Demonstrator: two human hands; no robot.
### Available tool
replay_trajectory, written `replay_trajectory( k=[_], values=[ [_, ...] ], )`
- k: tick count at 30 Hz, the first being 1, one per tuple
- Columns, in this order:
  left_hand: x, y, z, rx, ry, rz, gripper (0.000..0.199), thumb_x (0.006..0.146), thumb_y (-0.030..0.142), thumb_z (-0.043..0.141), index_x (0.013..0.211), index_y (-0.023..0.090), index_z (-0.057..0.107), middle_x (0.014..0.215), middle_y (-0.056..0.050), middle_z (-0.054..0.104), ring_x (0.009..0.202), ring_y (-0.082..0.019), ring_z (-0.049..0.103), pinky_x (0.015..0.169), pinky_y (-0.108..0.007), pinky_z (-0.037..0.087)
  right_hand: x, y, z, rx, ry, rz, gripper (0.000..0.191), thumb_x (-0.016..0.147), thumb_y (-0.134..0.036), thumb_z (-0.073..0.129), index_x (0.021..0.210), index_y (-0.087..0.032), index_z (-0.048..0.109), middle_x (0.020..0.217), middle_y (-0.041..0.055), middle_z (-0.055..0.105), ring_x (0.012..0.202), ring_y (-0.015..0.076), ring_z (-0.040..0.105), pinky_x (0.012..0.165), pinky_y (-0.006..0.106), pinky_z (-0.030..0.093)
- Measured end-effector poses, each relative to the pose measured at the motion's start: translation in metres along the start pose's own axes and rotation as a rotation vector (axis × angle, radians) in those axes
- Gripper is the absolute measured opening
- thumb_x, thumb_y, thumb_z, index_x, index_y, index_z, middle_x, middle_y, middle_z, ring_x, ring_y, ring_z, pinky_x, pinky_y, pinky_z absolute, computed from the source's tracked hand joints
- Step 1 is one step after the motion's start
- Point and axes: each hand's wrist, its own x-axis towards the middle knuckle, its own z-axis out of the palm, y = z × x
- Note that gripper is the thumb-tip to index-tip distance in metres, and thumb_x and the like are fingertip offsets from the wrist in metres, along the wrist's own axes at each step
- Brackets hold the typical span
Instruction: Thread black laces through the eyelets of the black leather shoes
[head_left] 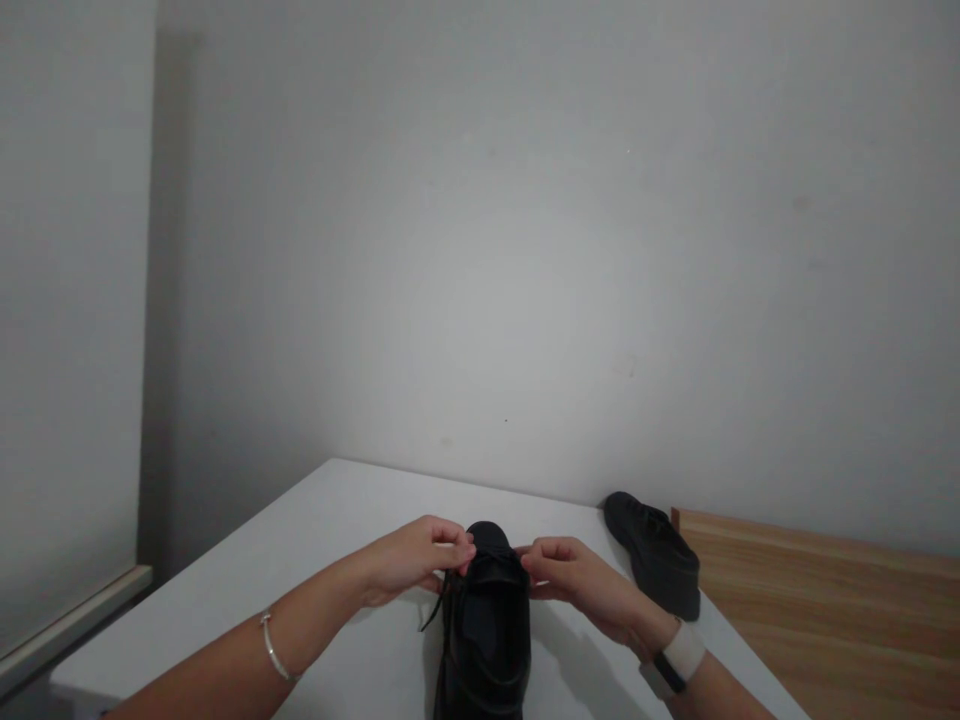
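A black lace-up shoe point(491, 680) stands on the white table with its toe pointing away from me and its opening towards me. My left hand point(420, 555) is at the left of the lacing, thumb and fingers pinched on the black shoelace point(433, 612), whose loose end dangles beside the shoe. On the other side, my right hand point(562, 575) pinches at the right edge of the lacing, where a dark bit of lace meets the fingertips. The exact grip there is partly hidden. A bracelet is on my left wrist, a pale band on my right.
A second black shoe point(652, 555) rests at the table's right edge near the wall. The white table point(337, 520) meets a grey wall point(525, 250) at the back. To the right is a wood-grain panel point(825, 610). A ledge point(75, 620) runs along the far left.
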Motion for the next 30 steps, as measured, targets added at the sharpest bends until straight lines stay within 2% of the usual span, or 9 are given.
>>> replay_trajectory(
  k=[3, 7, 12, 17, 20, 24, 27, 28, 30],
  values=[
    [0.004, -0.005, 0.000, 0.135, 0.099, 0.070, 0.036, 0.071, 0.048, 0.069, 0.065, 0.014, 0.058, 0.082, -0.003, 0.061, 0.076, -0.015, 0.053, 0.074, -0.030, 0.041, 0.007, 0.004, 0.000, -0.292, 0.102, -0.093, 0.030, 0.077, -0.042, 0.062, 0.063, -0.017, 0.052, 0.082, 0.0040, 0.062, 0.076, 0.0160, 0.056, 0.071, 0.030, 0.045],
    [0.012, -0.012, -0.001, 0.212, 0.192, 0.108, 0.035, 0.072, 0.047, 0.066, 0.069, 0.012, 0.063, 0.069, -0.002, 0.061, 0.069, -0.015, 0.052, 0.071, -0.030, 0.041, 0.017, 0.003, 0.006, -0.648, 0.273, -0.232, 0.007, 0.077, -0.024, 0.058, 0.076, -0.017, 0.058, 0.077, 0.0021, 0.061, 0.072, 0.0160, 0.054, 0.067, 0.029, 0.043],
    [0.014, -0.015, 0.000, 0.256, 0.238, 0.130, 0.033, 0.073, 0.045, 0.064, 0.070, 0.012, 0.065, 0.069, -0.004, 0.064, 0.069, -0.017, 0.055, 0.071, -0.031, 0.042, 0.028, -0.005, 0.024, -0.900, 0.274, -0.267, 0.010, 0.073, -0.015, 0.061, 0.081, -0.018, 0.067, 0.086, 0.0046, 0.061, 0.082, 0.0182, 0.056, 0.075, 0.029, 0.043],
    [0.009, -0.011, 0.003, 0.275, 0.241, 0.157, 0.028, 0.073, 0.040, 0.063, 0.069, 0.012, 0.068, 0.078, -0.007, 0.071, 0.079, -0.020, 0.060, 0.078, -0.032, 0.044, 0.039, -0.006, 0.034, -0.978, 0.299, -0.241, 0.011, 0.071, -0.008, 0.059, 0.072, -0.017, 0.066, 0.081, 0.0049, 0.060, 0.079, 0.0183, 0.056, 0.072, 0.028, 0.041],
    [0.006, -0.006, 0.005, 0.278, 0.249, 0.191, 0.025, 0.071, 0.037, 0.064, 0.069, 0.012, 0.069, 0.083, -0.008, 0.072, 0.082, -0.021, 0.061, 0.080, -0.032, 0.044, 0.041, -0.002, 0.034, -0.898, 0.312, -0.306, 0.011, 0.069, -0.007, 0.060, 0.072, -0.017, 0.063, 0.078, 0.0025, 0.057, 0.073, 0.0160, 0.054, 0.067, 0.026, 0.041],
    [0.003, -0.002, 0.009, 0.340, 0.305, 0.209, 0.024, 0.069, 0.037, 0.065, 0.067, 0.013, 0.067, 0.078, -0.008, 0.070, 0.077, -0.020, 0.061, 0.075, -0.030, 0.045, 0.032, 0.003, 0.025, -0.754, 0.283, -0.418, 0.017, 0.071, -0.004, 0.053, 0.079, -0.018, 0.060, 0.080, 0.0014, 0.058, 0.073, 0.0147, 0.054, 0.066, 0.025, 0.043],
    [-0.001, 0.000, 0.011, 0.408, 0.323, 0.184, 0.024, 0.070, 0.038, 0.064, 0.067, 0.014, 0.066, 0.074, -0.006, 0.068, 0.072, -0.019, 0.060, 0.071, -0.029, 0.045, 0.018, -0.001, 0.013, -0.768, 0.303, -0.377, 0.012, 0.079, -0.014, 0.053, 0.088, -0.018, 0.060, 0.079, 0.0020, 0.060, 0.071, 0.0158, 0.055, 0.064, 0.026, 0.042],
    [-0.003, 0.000, 0.011, 0.410, 0.312, 0.165, 0.024, 0.070, 0.038, 0.063, 0.068, 0.014, 0.066, 0.073, -0.005, 0.067, 0.070, -0.018, 0.060, 0.069, -0.029, 0.045, 0.012, -0.003, 0.009, -0.815, 0.313, -0.343, 0.008, 0.081, -0.020, 0.056, 0.087, -0.018, 0.060, 0.078, 0.0023, 0.061, 0.070, 0.0163, 0.054, 0.062, 0.027, 0.041],
    [-0.006, 0.001, 0.012, 0.383, 0.265, 0.119, 0.026, 0.071, 0.041, 0.063, 0.068, 0.015, 0.064, 0.072, -0.004, 0.066, 0.066, -0.017, 0.059, 0.065, -0.028, 0.045, -0.001, -0.009, 0.002, -0.943, 0.298, -0.255, 0.015, 0.082, -0.032, 0.059, 0.077, -0.019, 0.062, 0.070, 0.0021, 0.061, 0.065, 0.0168, 0.053, 0.059, 0.028, 0.038]
  ],
)
